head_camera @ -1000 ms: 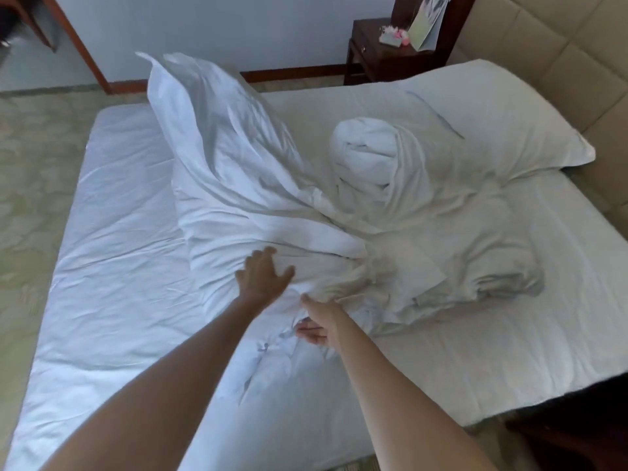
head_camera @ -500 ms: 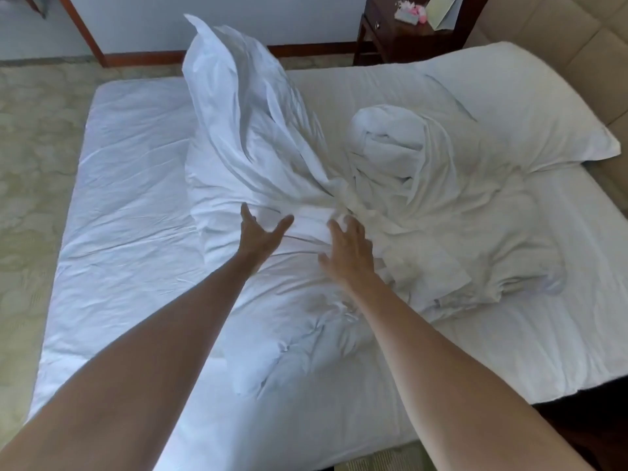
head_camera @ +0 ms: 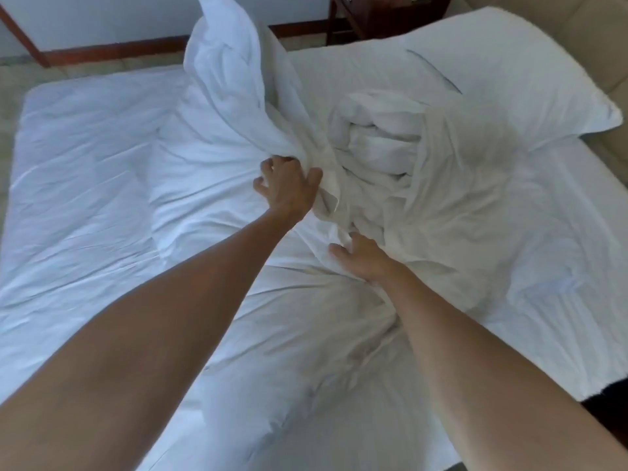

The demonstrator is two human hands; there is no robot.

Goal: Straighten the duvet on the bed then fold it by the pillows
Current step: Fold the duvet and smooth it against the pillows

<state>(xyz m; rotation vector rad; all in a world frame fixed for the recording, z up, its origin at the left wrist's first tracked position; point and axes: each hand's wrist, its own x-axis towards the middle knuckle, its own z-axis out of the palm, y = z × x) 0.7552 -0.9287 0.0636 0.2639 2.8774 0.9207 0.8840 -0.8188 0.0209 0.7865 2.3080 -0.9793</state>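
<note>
Straightening underway: left hand [head_camera: 287, 185] clutches bunched duvet [head_camera: 390, 158] mid-bed [head_camera: 85, 158], right hand [head_camera: 360, 258] flat; next, pull toward foot edge.

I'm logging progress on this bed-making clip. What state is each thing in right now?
duvet: bunched and twisted in a heap mid-bed, one part standing up, not straightened.
left hand: grips a gathered fold of the duvet.
right hand: fingers reach into the duvet folds; grip unclear.
pillow: lying flat at the head of the bed.
bed sheet: wrinkled, uncovered on the left side.
</note>
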